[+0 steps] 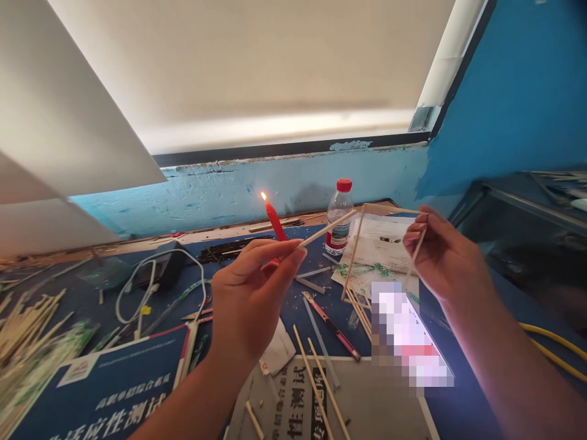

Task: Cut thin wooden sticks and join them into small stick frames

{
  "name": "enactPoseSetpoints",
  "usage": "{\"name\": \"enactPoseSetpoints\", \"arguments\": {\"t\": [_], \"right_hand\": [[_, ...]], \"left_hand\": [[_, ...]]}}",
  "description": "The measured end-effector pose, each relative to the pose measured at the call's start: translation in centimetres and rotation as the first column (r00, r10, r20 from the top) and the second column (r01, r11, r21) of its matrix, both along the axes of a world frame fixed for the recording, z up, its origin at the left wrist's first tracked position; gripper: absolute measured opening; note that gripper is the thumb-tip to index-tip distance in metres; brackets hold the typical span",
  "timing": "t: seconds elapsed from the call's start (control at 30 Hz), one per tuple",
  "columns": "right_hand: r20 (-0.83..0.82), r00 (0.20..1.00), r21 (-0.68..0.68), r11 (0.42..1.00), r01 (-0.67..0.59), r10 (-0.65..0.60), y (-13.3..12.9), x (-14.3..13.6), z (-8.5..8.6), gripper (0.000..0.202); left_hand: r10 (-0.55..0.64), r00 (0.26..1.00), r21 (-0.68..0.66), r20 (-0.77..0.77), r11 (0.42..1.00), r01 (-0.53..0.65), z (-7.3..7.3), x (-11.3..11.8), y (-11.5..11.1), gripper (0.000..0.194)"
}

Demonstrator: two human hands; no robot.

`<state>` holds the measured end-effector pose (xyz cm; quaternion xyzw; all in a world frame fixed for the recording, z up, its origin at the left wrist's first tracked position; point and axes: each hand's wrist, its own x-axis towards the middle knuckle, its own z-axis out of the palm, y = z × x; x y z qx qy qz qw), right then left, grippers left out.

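Note:
My left hand (pixel 257 287) pinches a thin wooden stick (pixel 328 228) between thumb and fingers, its far end pointing up and right. My right hand (pixel 447 253) holds a corner of a frame made of thin sticks (pixel 353 253). The tip of the left stick lies close to the frame's upper left corner; whether they touch is unclear. Behind my left hand stands a lit red candle (pixel 276 222), tilted slightly. A bottle with a red cap (pixel 339 217) is upright between the hands, farther back.
A red and black utility knife (pixel 332 327), loose sticks (pixel 316 382) and a lit phone (pixel 413 336) lie below the hands. A blue book (pixel 114 379), white cable (pixel 120 296) and stick bundles (pixel 32 330) are at left. Printed paper (pixel 383 244) lies behind the frame.

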<state>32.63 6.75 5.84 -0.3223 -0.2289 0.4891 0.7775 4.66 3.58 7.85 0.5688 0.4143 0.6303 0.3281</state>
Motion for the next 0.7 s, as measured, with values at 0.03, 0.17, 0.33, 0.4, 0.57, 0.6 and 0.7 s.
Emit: {"name": "enactPoseSetpoints", "arguments": {"t": [0.03,0.17,0.33,0.4,0.57,0.6,0.7], "right_hand": [[-0.013,0.998,-0.006,0.998,0.054,-0.055,0.5,0.9,-0.1,0.013],[-0.031,0.964,-0.043,0.964,0.264,-0.265,2.3,4.3,-1.9,0.017],[0.031,0.913,-0.123,0.905,0.407,-0.406,3.8,6.7,-4.3,0.026],[0.076,0.905,-0.169,0.889,0.425,-0.418,4.4,7.2,-5.1,0.035],[0.234,0.877,-0.317,0.820,0.476,-0.419,5.7,7.4,-6.9,0.035],[0.276,0.870,-0.347,0.802,0.486,-0.408,5.8,7.3,-7.2,0.035],[0.421,0.839,-0.407,0.755,0.515,-0.345,5.6,7.0,-7.9,0.035]], "left_hand": [[-0.013,1.000,-0.024,0.006,1.000,0.013,0.2,0.1,0.0,0.008],[-0.031,0.999,-0.063,-0.009,0.998,0.030,0.6,0.1,-0.1,0.006],[-0.086,0.996,-0.244,-0.022,0.967,0.078,0.2,-0.9,-0.2,0.019],[-0.122,0.991,-0.376,0.050,0.917,0.132,-0.7,-1.6,-0.6,0.025],[-0.067,0.978,-0.651,0.198,0.736,0.182,-3.9,-3.4,-2.5,0.033],[-0.074,0.975,-0.677,0.210,0.708,0.199,-4.5,-3.6,-2.9,0.035],[-0.100,0.965,-0.709,0.241,0.662,0.245,-6.0,-3.9,-3.5,0.042]]}}
